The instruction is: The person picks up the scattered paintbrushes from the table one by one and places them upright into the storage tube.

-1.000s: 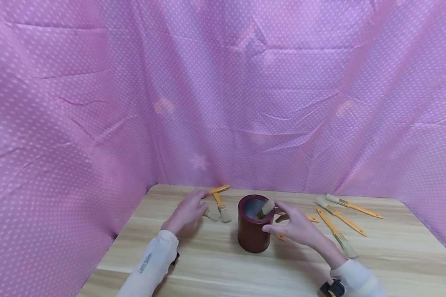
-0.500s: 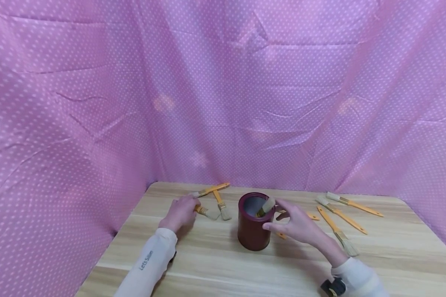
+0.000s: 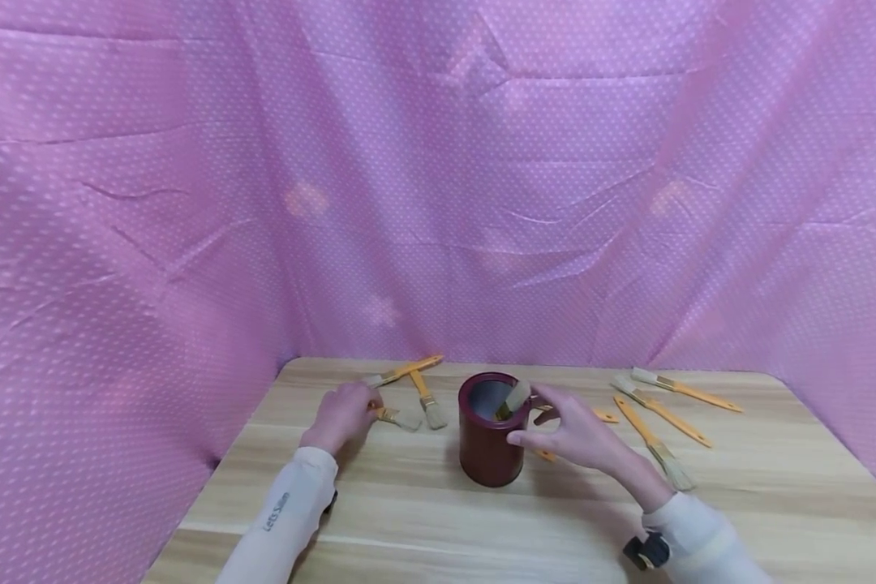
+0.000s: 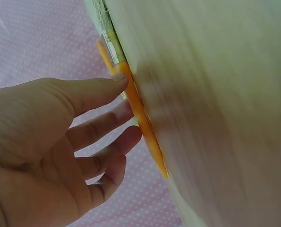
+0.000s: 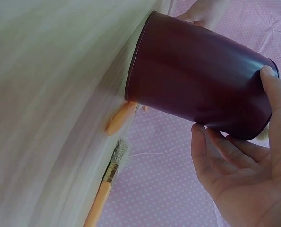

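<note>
My left hand pinches the orange handle of a flat paintbrush that lies low along the wooden table. Thumb on one side, fingers on the other, with the pale bristles pointing right in the head view. My right hand holds a dark red can near its rim, thumb in front and fingers round the right side. The can stands upright on the table. Inside it leans one paintbrush, bristles up against the rim. Its handle is mostly hidden in the can.
Two crossed paintbrushes lie beyond the left hand. To the right, three more brushes are spread on the table. Orange handle ends show behind the can and right hand. A pink dotted curtain hangs round the table.
My left hand has come down and left from above the brushes, taking hold of the handle of the nearest left one. The right hand has stayed on the can.
</note>
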Tool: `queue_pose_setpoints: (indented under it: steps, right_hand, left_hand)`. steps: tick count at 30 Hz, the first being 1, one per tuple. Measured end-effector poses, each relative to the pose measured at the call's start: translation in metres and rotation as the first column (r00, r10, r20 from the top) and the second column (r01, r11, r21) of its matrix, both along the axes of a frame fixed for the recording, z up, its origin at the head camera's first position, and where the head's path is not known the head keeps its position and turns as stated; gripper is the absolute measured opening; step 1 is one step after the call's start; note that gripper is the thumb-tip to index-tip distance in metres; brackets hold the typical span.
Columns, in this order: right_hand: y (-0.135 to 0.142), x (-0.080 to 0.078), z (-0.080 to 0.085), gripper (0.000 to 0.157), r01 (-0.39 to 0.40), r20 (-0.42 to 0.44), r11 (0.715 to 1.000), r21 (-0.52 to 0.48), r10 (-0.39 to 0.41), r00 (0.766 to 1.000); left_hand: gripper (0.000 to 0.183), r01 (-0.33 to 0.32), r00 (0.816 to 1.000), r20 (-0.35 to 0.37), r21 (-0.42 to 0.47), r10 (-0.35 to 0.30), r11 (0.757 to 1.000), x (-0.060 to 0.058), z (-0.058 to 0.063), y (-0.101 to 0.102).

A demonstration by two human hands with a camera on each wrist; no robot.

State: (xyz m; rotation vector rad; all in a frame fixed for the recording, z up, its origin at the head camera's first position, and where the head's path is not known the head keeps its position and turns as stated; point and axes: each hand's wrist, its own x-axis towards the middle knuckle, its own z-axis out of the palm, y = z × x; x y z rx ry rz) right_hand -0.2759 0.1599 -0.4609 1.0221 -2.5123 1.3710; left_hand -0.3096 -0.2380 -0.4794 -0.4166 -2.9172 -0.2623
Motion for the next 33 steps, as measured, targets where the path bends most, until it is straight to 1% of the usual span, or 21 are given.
queue_pose_setpoints:
  steps: [5,10,12,15,18,20,24,26,29,33]
  right_hand:
    - [-0.002,-0.002,0.001,0.061,-0.003,-0.014,1.0,-0.007,0.003,1.0]
    - [-0.002,-0.002,0.001,0.061,-0.007,-0.016,1.0,-0.016,0.006,1.0]
    - [-0.002,-0.001,0.002,0.062,-0.002,-0.005,1.0,-0.018,0.002,1.0]
    - [-0.001,0.0,0.001,0.064,0.003,0.014,1.0,-0.02,-0.003,1.0]
    - [0.0,0.002,0.0,0.065,0.007,0.011,1.0,-0.019,-0.007,1.0]
    - [0.0,0.003,-0.001,0.064,0.011,0.001,1.0,-0.014,-0.011,1.0]
    - [-0.002,0.004,-0.001,0.063,0.027,-0.023,1.0,0.011,-0.027,0.999]
    - [-0.002,0.005,-0.001,0.063,0.033,-0.025,0.999,0.021,-0.033,0.999]
    - [-0.002,0.005,-0.001,0.064,0.04,-0.025,0.999,0.028,-0.039,0.999]
    - [-0.002,0.005,0.0,0.063,0.035,-0.025,0.999,0.03,-0.034,0.999]
  left_hand:
    - [0.007,-0.024,1.0,0.01,0.011,0.024,1.0,-0.005,0.001,-0.002]
    - [0.017,-0.035,0.999,0.029,0.017,0.034,0.999,-0.007,0.004,-0.002]
    - [0.02,-0.029,0.999,0.042,0.022,0.028,0.999,-0.007,0.006,-0.001]
    - [0.02,-0.008,0.996,0.089,0.047,0.004,0.999,-0.005,0.01,0.002]
    - [0.02,0.011,0.992,0.127,0.095,-0.023,0.995,-0.001,0.014,0.006]
    - [0.02,0.009,0.988,0.149,0.143,-0.031,0.99,0.002,0.015,0.008]
    - [0.02,-0.01,0.985,0.169,0.228,-0.03,0.974,0.008,0.02,0.01]
    - [0.02,-0.007,0.985,0.167,0.253,-0.036,0.967,0.009,0.023,0.011]
    - [0.021,0.007,0.989,0.143,0.272,-0.048,0.962,0.01,0.026,0.012]
    - [0.019,0.039,0.993,0.092,0.291,-0.069,0.956,0.011,0.031,0.016]
